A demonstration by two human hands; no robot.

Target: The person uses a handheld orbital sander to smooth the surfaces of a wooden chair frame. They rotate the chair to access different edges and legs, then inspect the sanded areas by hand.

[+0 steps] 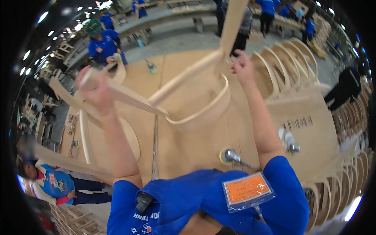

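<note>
A pale wooden chair frame (188,76) with a curved band and long straight legs is raised and tilted over the work table. My left hand (96,88) is closed around the end of one leg at the left. My right hand (243,68) is beside the upright leg on the right, its fingers loosely bent and apart, with no hold on the wood visible. Below the frame, a round sander (231,156) with a yellow pad lies on the table near my body.
The table (196,145) is covered with brown board. Another sander (291,145) lies at right; a third tool (150,66) lies at the far side. Stacked curved chair frames (288,70) stand at right. Co-workers in blue (103,45) work across the table.
</note>
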